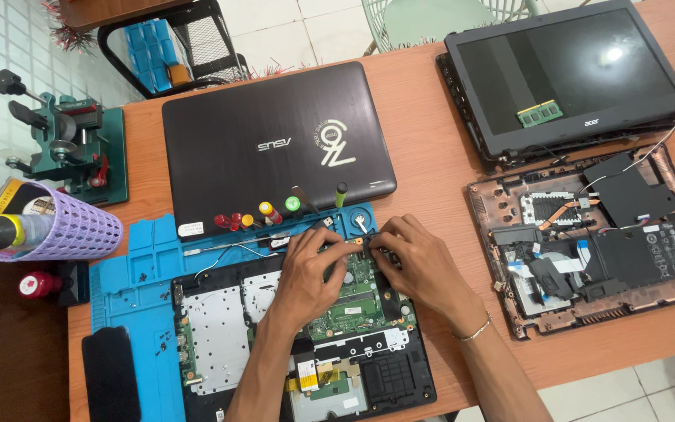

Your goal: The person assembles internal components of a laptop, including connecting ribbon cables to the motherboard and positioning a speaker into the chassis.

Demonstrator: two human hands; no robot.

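Green circuit board (357, 293) sits in the opened laptop chassis (306, 344) on the blue work mat (130, 273), near the table's front edge; both hands meet at the board's far edge, fingertips close together. Left hand (306, 273) rests palm-down over the board's left part, fingers bent, tips on something small at the board's top edge; right hand (416, 262) comes in from the right, fingers curled, tips pinched at the same spot. What the fingertips grip is hidden under them; cannot tell if either hand holds a part or just presses. Board's far edge is covered by the hands; only its near half shows, long axis roughly left-right across the chassis. Chassis front edge is cut off by the frame's bottom.

Just beyond the hands: a row of screwdrivers (263, 215) with red, yellow and green handles along the mat's back rim; behind them a closed dark laptop (275, 141). Right of the hands, well apart: a second opened laptop base (587, 234), its dark screen panel (572, 70) lying beyond with a small green memory stick (540, 113) on it. Far left: purple mesh basket (64, 227) on its side, green bench vise (72, 144).
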